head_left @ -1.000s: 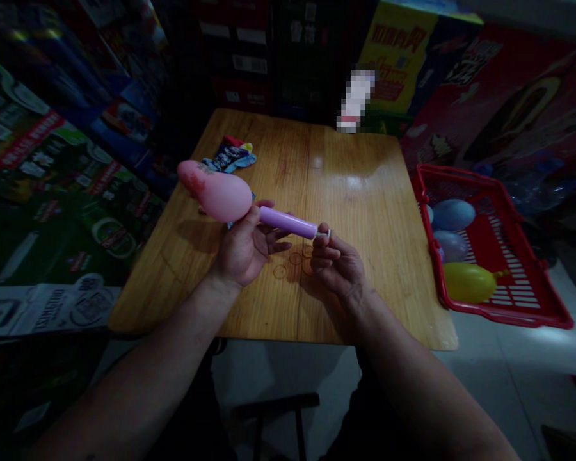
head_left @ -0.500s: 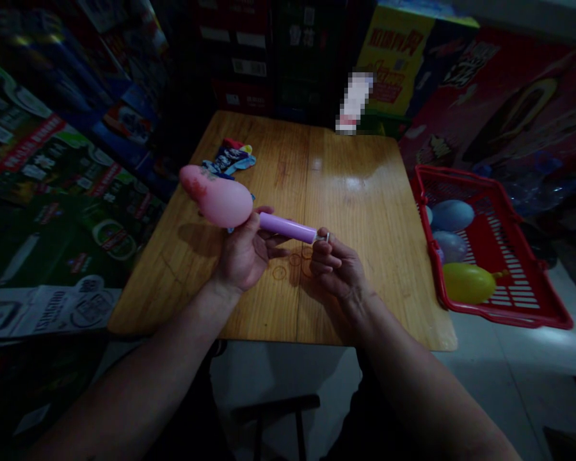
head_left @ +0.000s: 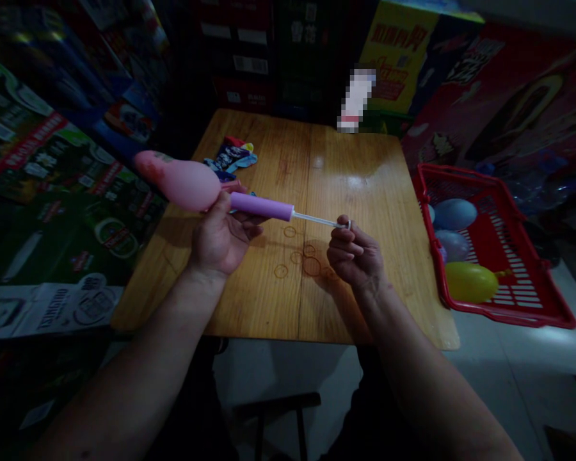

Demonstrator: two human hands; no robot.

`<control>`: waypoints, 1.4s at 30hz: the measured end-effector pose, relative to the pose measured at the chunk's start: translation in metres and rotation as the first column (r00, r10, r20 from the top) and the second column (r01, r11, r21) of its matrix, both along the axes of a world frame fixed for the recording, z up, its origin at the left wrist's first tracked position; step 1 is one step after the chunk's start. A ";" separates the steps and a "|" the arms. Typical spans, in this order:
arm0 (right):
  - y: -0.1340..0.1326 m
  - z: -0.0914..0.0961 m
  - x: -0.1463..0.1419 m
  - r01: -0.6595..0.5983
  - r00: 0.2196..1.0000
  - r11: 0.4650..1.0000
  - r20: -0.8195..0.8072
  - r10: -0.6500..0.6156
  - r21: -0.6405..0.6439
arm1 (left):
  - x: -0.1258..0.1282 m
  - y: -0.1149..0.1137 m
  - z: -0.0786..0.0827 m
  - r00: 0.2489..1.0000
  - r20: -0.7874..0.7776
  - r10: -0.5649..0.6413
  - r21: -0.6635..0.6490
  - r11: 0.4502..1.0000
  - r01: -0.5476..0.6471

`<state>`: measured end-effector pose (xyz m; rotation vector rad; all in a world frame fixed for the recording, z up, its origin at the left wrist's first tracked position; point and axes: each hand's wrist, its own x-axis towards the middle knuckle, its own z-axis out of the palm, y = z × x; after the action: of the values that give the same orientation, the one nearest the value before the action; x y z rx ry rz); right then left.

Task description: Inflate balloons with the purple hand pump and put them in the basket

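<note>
My left hand [head_left: 223, 240] is closed around the front end of a purple balloon pump [head_left: 263, 206], its thumb at the neck of a partly inflated pink balloon [head_left: 187, 184]. That balloon points up and left, with a red and green print near its tip. My right hand [head_left: 355, 253] pinches the ring handle at the end of the pump's white rod, which is drawn well out of the barrel. Below the pump several rubber bands [head_left: 312, 266] lie on the wooden table [head_left: 278, 314]. Behind the pink balloon sits a small pile of uninflated balloons [head_left: 233, 155].
To the right stands a red basket [head_left: 513, 314] holding a yellow balloon [head_left: 471, 282], a blue balloon [head_left: 455, 214] and a pale balloon [head_left: 454, 245]. Stacked boxes [head_left: 72, 224] line the left and back. A dark stool [head_left: 278, 404] is below the table's front edge.
The rod has been pulled out of the pump barrel. My right hand moved right with the handle, while my left hand, the pump barrel and the pink balloon shifted left and slightly up.
</note>
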<state>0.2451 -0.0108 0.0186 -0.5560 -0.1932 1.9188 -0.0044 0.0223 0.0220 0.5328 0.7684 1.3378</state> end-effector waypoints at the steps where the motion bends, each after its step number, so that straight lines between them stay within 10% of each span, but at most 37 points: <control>1: 0.000 0.000 0.000 0.009 1.000 1.000 0.010 -0.009 0.013 | -0.001 -0.001 0.001 1.000 0.005 -0.005 0.005 1.000 0.005; 8: -0.009 -0.011 -0.027 -0.082 0.996 0.995 0.032 0.083 -0.053 | 0.020 -0.019 -0.001 0.983 0.006 -0.184 -0.021 0.983 0.184; 19: 0.001 -0.004 -0.004 0.013 1.000 0.995 -0.001 -0.013 -0.099 | 0.002 -0.001 -0.003 1.000 0.013 -0.019 0.006 1.000 0.019; 26: -0.011 -0.013 -0.029 -0.051 0.999 0.995 0.015 0.053 -0.085 | 0.020 -0.020 -0.007 0.983 0.030 -0.181 -0.039 0.982 0.182; 42: -0.006 -0.006 -0.017 -0.036 0.998 0.997 0.057 0.040 -0.065 | 0.010 -0.009 -0.007 0.996 0.020 -0.085 -0.056 0.995 0.086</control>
<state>0.2286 -0.0172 0.0125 -0.6558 -0.1813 1.9526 0.0053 0.0129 0.0147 0.5034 0.7588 1.2365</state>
